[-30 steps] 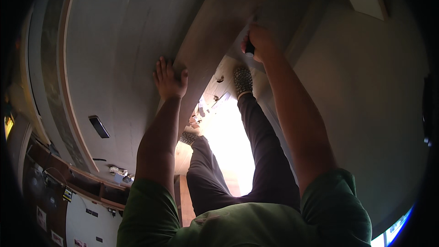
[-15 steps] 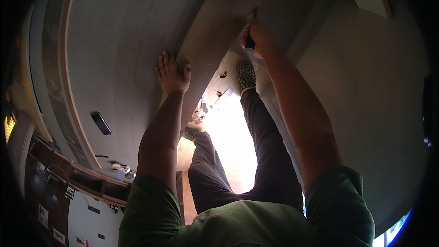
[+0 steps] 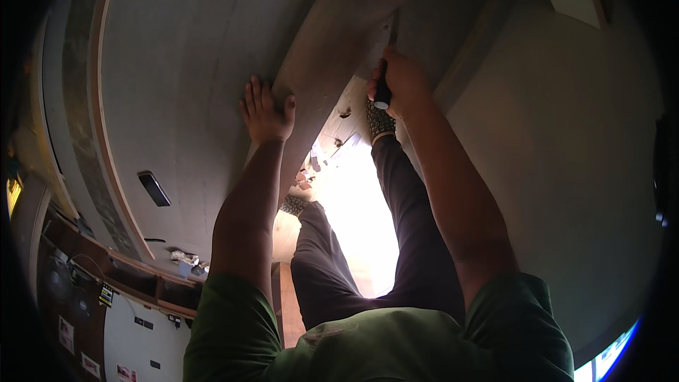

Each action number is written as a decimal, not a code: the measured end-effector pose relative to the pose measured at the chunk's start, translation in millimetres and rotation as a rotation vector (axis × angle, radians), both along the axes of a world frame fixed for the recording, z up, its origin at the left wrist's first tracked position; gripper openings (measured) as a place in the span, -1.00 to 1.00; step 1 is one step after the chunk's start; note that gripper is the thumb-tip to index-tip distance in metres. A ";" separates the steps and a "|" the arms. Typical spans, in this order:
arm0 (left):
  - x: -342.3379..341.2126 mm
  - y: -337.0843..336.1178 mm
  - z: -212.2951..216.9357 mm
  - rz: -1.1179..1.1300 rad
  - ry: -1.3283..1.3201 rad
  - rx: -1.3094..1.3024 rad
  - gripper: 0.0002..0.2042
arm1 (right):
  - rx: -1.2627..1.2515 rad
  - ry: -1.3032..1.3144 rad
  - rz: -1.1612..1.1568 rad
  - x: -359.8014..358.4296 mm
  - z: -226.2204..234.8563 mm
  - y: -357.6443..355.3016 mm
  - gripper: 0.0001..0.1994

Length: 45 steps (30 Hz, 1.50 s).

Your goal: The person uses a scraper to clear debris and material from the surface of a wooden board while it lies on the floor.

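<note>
My left hand (image 3: 267,114) lies flat with its fingers stretched out on the grey panel (image 3: 191,85), close to the edge of a brownish board face (image 3: 311,92). Further right, my right hand (image 3: 407,83) is wrapped round the black handle of a slim hand tool (image 3: 382,92). A narrow dark shaft reaches from the fist toward the far end of the board. Its tip lies in shadow, so I cannot tell the exact kind of tool or whether it touches the board.
A dark phone (image 3: 153,188) lies on the grey panel, with a crumpled pale bundle (image 3: 187,262) nearer me. Scraps (image 3: 305,178) litter the floor between my patterned shoes. A large grey panel (image 3: 552,155) fills the right. Bright light washes out the floor between my legs.
My right hand has drawn back toward me with the tool, and more of its handle and shaft shows. My left hand stays in place on the panel.
</note>
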State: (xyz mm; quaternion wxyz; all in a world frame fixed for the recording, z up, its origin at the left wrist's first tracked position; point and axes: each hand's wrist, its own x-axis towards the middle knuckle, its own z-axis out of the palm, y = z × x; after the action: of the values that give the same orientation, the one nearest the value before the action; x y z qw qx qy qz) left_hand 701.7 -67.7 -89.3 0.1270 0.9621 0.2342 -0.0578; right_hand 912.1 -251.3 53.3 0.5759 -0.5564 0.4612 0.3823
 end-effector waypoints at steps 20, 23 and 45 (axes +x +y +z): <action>5.7 -1.2 2.9 0.025 0.034 -0.030 -0.30 | -0.072 -0.005 0.242 -52.8 -32.6 -5.1 -0.80; 11.6 -9.1 -2.4 0.006 0.007 -0.034 -0.31 | -0.110 0.135 0.117 -44.2 -65.8 4.2 -0.81; 10.8 -7.5 -5.6 0.017 0.063 -0.054 -0.28 | 0.006 0.251 0.077 -96.6 -60.2 18.0 -0.71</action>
State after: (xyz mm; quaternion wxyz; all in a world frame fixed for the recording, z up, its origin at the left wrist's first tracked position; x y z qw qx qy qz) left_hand 712.5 -75.2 -94.9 0.1457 0.9541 0.2446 -0.0934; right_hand 815.4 -233.3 -6.9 0.5001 -0.5196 0.5068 0.4723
